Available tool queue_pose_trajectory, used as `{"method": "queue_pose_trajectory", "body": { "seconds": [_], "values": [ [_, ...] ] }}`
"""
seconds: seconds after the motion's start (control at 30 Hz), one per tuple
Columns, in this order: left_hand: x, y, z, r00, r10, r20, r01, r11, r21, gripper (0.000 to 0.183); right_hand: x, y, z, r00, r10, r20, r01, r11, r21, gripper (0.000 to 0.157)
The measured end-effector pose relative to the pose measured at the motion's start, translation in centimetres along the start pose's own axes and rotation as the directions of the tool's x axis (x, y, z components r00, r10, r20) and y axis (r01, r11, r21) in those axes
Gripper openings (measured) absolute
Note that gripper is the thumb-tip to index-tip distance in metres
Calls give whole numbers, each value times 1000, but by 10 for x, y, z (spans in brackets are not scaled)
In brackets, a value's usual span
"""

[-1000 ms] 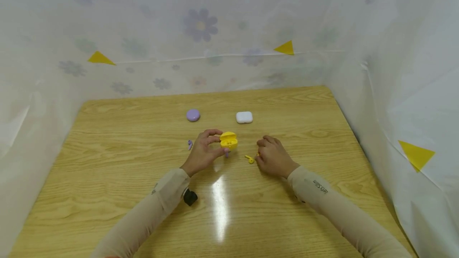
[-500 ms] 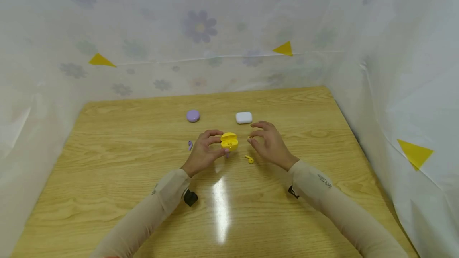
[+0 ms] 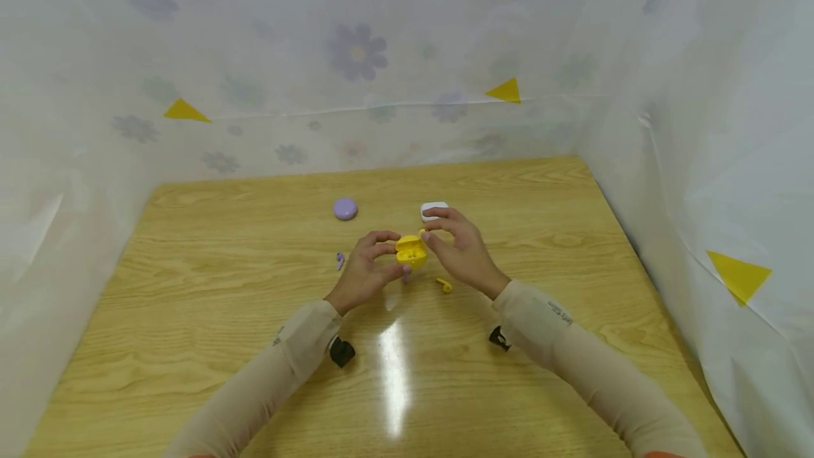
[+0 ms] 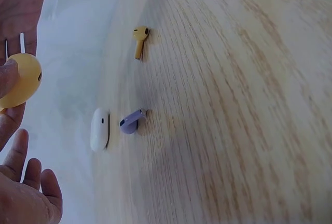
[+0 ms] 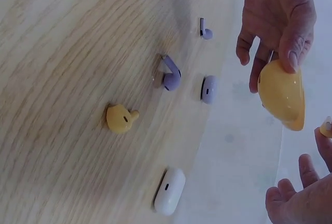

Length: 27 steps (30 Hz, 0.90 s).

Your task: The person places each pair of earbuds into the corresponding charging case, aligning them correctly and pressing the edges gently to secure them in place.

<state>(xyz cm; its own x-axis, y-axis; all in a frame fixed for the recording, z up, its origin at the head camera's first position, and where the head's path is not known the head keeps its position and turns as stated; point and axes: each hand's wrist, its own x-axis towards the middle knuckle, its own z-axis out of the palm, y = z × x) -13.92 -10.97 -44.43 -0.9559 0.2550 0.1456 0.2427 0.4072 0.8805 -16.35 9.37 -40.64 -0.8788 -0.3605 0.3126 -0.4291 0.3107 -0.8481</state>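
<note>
A person is working over a wood-grained table [image 3: 146, 345], holding a yellow case [image 3: 412, 257] above its surface with the lid standing raised. The left hand [image 3: 364, 274] is keeping to the left side of the yellow case, its grip closing around the case with the thumb at the near edge and the fingers behind. The right hand [image 3: 462, 251] is hovering at the right side of the yellow case, its grip pinching a small yellow earbud [image 5: 327, 127] between thumb and finger. That earbud is showing close by the raised lid, though the hand is partly hiding it, so whether it is touching the yellow case is hard to tell.

A second yellow earbud [image 3: 445, 287] is lying on the table to the right of the yellow case and nearer the person. One purple earbud [image 3: 340, 261] is resting well to the left of the yellow case, beyond the left hand, and another purple earbud [image 5: 171, 74] is lying just on the near side of it, by the left thumb in the head view. Beyond the yellow case, a round purple case [image 3: 345, 209] is sitting to the left and a white case [image 5: 169, 191] to the right, the right hand's fingers partly covering the white one in the head view. Beige sleeves [image 3: 254, 380] are reaching toward the yellow case from the near side, and a flower-patterned sheet [image 3: 267, 55] is hanging well behind it.
</note>
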Motion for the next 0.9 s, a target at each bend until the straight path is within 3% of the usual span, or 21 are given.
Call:
{"method": "queue_pose_trajectory", "body": {
  "seconds": [0.37,0.9],
  "values": [
    [2,-1,0,1000,-5,5,5,1000,-2,22,-3,-3,7,985,169,45,-173,979,108,27],
    [3,1,0,1000,-11,5,11,1000,-19,24,-10,7,19,984,176,0,-172,966,193,29]
  ]
}}
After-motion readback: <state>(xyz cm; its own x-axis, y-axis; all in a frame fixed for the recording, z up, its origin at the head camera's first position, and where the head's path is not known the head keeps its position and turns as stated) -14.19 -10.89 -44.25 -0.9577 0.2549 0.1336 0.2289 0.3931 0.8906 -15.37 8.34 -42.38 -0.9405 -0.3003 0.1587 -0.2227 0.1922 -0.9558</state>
